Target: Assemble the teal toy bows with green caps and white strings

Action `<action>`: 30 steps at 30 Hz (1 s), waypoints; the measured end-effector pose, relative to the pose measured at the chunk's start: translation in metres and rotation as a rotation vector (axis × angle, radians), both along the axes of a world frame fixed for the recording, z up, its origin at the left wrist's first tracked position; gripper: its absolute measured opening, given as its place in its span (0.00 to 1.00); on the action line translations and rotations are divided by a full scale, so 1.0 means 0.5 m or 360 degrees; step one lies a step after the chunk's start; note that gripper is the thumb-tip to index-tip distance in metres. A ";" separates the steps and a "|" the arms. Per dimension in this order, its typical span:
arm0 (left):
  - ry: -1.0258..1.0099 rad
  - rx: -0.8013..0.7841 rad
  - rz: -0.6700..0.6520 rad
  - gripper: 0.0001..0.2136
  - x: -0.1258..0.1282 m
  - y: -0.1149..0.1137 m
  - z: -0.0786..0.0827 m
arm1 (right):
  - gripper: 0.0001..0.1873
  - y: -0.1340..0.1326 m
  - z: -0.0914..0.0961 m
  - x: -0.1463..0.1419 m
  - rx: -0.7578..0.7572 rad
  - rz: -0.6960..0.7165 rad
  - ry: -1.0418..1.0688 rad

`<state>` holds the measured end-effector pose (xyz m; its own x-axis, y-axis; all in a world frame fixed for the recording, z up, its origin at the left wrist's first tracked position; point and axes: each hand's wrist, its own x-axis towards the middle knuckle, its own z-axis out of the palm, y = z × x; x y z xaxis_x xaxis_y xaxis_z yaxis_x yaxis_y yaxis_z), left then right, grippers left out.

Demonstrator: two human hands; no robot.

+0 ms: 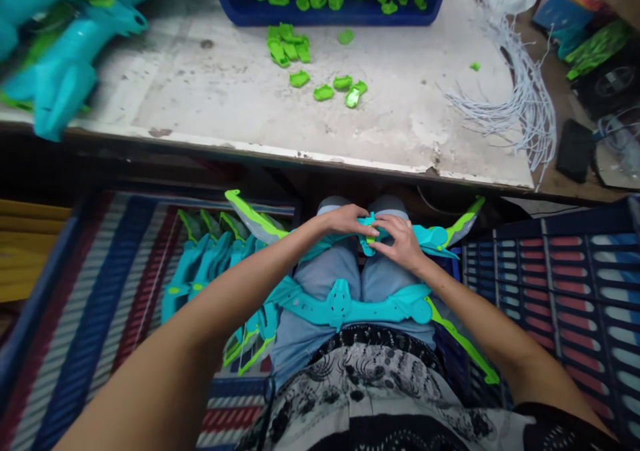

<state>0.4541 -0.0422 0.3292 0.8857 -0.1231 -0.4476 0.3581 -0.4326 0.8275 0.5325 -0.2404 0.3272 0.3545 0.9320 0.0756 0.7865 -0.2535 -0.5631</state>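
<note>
Both hands are gripping the middle of a teal bow (436, 236) that is lying across the person's knees, below the surface's (200, 97) front edge. The left hand (345, 221) is curling over the top, and the right hand (400, 241) is pinching beside it, fingers closed. A 2nd bow (345, 304) is resting on the lap. More bows (200, 264) are standing stacked at the left. Loose green pieces (325, 91) are lying on the surface near a blue bin (330, 12), with white cords (525, 97) at the right.

Glossy teal plastic toy bow (425, 236), worn, perhaps painted-wood tabletop (225, 97), matt green plastic bits (323, 93).
</note>
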 end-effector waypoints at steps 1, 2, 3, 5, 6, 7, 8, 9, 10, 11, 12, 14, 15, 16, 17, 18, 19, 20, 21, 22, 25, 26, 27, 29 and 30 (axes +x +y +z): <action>0.0005 -0.0020 -0.0025 0.28 0.000 0.002 0.002 | 0.21 -0.001 -0.001 0.001 -0.0003 0.0012 0.0012; 0.0012 -0.0045 -0.0042 0.29 0.000 0.003 0.005 | 0.21 -0.001 0.000 0.003 -0.0008 0.0032 0.0025; 0.0016 -0.0069 -0.0052 0.30 -0.001 0.005 0.007 | 0.22 -0.001 0.001 0.004 -0.0016 0.0058 0.0035; 0.0005 -0.0092 -0.0060 0.30 -0.003 0.007 0.010 | 0.23 0.001 0.004 0.007 -0.0036 0.0087 0.0048; -0.0008 -0.0089 -0.0068 0.30 -0.004 0.007 0.011 | 0.23 0.003 0.005 0.007 -0.0043 0.0078 0.0053; -0.0017 -0.0081 -0.0077 0.30 -0.005 0.008 0.011 | 0.22 0.004 0.007 0.006 -0.0045 0.0059 0.0059; -0.0024 -0.0075 -0.0085 0.30 -0.006 0.008 0.011 | 0.22 0.006 0.008 0.005 -0.0046 0.0040 0.0067; -0.0027 -0.0072 -0.0089 0.29 -0.007 0.008 0.010 | 0.21 0.008 0.009 0.004 -0.0048 0.0026 0.0074; -0.0024 -0.0069 -0.0090 0.29 -0.008 0.008 0.008 | 0.19 0.009 0.010 0.001 -0.0050 0.0019 0.0078; -0.0016 -0.0068 -0.0090 0.28 -0.009 0.008 0.007 | 0.18 0.010 0.011 -0.001 -0.0054 0.0019 0.0080; -0.0008 -0.0069 -0.0086 0.27 -0.009 0.008 0.005 | 0.17 0.011 0.012 -0.003 -0.0059 0.0025 0.0081; 0.0003 -0.0062 -0.0077 0.25 -0.010 0.008 0.000 | 0.16 0.012 0.015 -0.008 -0.0074 0.0031 0.0081; 0.0002 -0.0053 -0.0074 0.25 -0.010 0.008 -0.001 | 0.16 0.012 0.016 -0.009 -0.0086 0.0027 0.0081; -0.0005 -0.0040 -0.0071 0.24 -0.009 0.007 -0.003 | 0.17 0.013 0.018 -0.011 -0.0106 0.0017 0.0080; -0.0017 -0.0024 -0.0067 0.24 -0.009 0.006 -0.004 | 0.17 0.015 0.020 -0.012 -0.0137 0.0000 0.0078; -0.0025 -0.0008 -0.0062 0.23 -0.009 0.004 -0.004 | 0.19 0.018 0.022 -0.013 -0.0176 -0.0025 0.0082; -0.0030 0.0013 -0.0056 0.23 -0.008 0.002 -0.004 | 0.23 0.021 0.024 -0.014 -0.0221 -0.0056 0.0095; -0.0029 0.0043 -0.0046 0.22 -0.007 0.000 -0.004 | 0.28 0.026 0.025 -0.014 -0.0272 -0.0088 0.0114; -0.0024 0.0080 -0.0032 0.22 -0.007 -0.003 -0.003 | 0.34 0.031 0.026 -0.014 -0.0325 -0.0115 0.0132; -0.0022 0.0118 -0.0016 0.21 -0.006 -0.005 -0.002 | 0.40 0.037 0.027 -0.014 -0.0378 -0.0129 0.0142; -0.0063 0.0222 0.0043 0.20 -0.006 -0.010 -0.001 | 0.45 0.048 0.024 -0.014 -0.0500 -0.0122 0.0087; -0.0086 0.0231 0.0055 0.20 -0.007 -0.011 -0.001 | 0.45 0.050 0.024 -0.013 -0.0527 -0.0114 0.0054; -0.0105 0.0230 0.0061 0.21 -0.009 -0.011 -0.001 | 0.45 0.050 0.025 -0.013 -0.0551 -0.0092 0.0032; -0.0116 0.0223 0.0034 0.22 -0.015 -0.011 -0.002 | 0.48 0.049 0.037 -0.007 -0.0615 0.0000 0.0006; -0.0117 0.0237 0.0011 0.23 -0.018 -0.011 -0.002 | 0.48 0.052 0.049 -0.001 -0.0643 0.0082 -0.0006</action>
<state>0.4450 -0.0477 0.3280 0.9174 -0.0538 -0.3942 0.3023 -0.5501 0.7784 0.5318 -0.2146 0.3518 0.3070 0.9035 -0.2991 0.8060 -0.4139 -0.4232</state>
